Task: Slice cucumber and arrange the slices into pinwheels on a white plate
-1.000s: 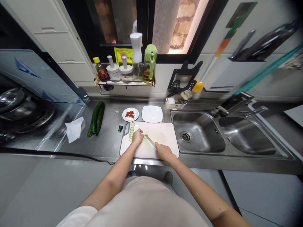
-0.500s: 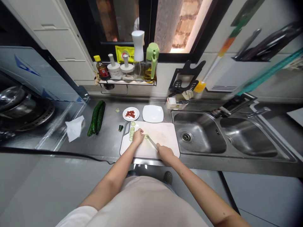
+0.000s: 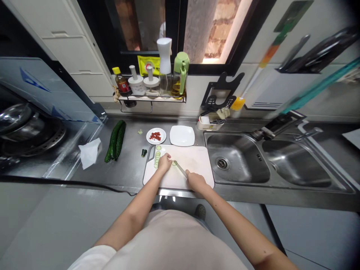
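Note:
My right hand (image 3: 196,181) is closed round the handle of a kitchen knife (image 3: 181,170), its blade pointing left over the white cutting board (image 3: 197,161). A pale green cucumber slice (image 3: 174,163) is at the blade's tip. Just left of it, my left hand (image 3: 165,162) has its fingers curled together low over the board; whatever is in them is hidden. Beside that hand, several cucumber slices (image 3: 157,154) overlap in a row, with a single round slice above them.
Behind the board stand a small plate of chopped red pieces (image 3: 155,136) and a white square plate (image 3: 182,135). Whole cucumbers (image 3: 116,140), a dark cucumber end (image 3: 144,152) and a white tissue (image 3: 90,152) lie left. The sink (image 3: 237,157) borders the board's right.
Both hands, the knife and the slice at its tip hold nearly the same positions. The whole view has shifted very slightly.

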Action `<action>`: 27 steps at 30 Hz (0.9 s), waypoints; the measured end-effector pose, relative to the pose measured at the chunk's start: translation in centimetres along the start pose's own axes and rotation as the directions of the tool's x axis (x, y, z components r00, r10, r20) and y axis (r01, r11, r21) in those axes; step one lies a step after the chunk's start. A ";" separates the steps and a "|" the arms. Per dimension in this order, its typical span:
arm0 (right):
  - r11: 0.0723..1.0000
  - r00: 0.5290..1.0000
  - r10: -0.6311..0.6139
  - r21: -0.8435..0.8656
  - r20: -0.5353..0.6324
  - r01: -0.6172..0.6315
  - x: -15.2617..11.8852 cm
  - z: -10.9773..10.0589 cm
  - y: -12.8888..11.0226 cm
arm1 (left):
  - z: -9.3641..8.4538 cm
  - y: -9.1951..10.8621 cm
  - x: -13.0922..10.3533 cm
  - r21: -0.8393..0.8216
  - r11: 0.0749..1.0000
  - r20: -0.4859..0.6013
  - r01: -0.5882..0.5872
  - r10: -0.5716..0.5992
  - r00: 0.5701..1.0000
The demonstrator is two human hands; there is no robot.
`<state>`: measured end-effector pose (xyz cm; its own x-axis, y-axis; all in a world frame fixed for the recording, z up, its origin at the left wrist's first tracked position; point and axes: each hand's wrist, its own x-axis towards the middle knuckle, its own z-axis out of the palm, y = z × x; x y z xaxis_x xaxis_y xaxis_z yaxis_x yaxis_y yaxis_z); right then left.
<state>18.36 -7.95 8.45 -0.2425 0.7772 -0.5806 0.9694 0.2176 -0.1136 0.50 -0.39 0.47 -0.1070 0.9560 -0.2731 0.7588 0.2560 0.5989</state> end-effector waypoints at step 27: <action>1.000 1.000 -0.010 -0.014 -0.018 0.009 0.4 -0.2 -0.3 | 0.0 0.1 0.0 0.009 1.000 0.002 0.003 -0.003 1.000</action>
<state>17.97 -7.58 8.45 -0.2524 0.7853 -0.5653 0.9665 0.2331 -0.1076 0.52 -0.35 0.51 -0.1073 0.9550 -0.2765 0.7640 0.2572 0.5918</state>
